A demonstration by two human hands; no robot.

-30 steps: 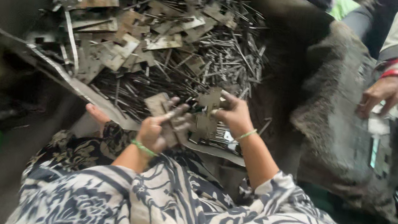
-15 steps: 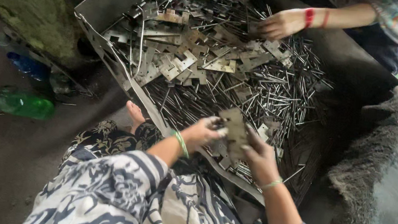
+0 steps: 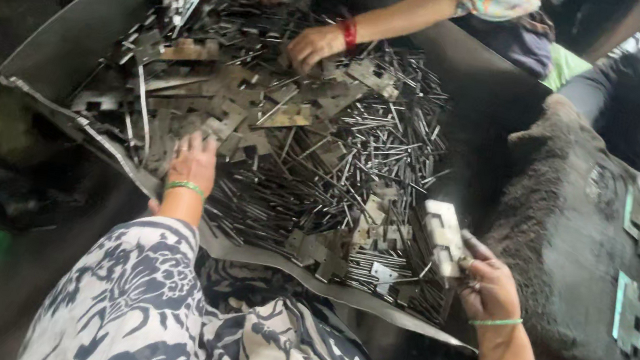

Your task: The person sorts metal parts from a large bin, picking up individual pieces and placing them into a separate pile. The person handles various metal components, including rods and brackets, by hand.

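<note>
A: Right hand (image 3: 488,286) clamped a stack of notched plates (image 3: 442,236) beside the tray (image 3: 77,36).

B: Left hand (image 3: 192,160), fingers spread, lay on the scrap heap (image 3: 300,145). Sharp pins (image 3: 390,140) might have pricked it; the stack could have slipped.

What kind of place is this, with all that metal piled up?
Probably a small workshop or scrap-sorting spot. A big metal tray holds heaps of thin rods and notched plates. The right hand holds a stack of plates; another person's hand sorts nearby.

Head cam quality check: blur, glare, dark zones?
Head view: left edge dark and smeared; the metal pins and plates are fairly sharp, with mild glints. The right hand and its stack of plates look slightly soft; the left hand is clear.
</note>
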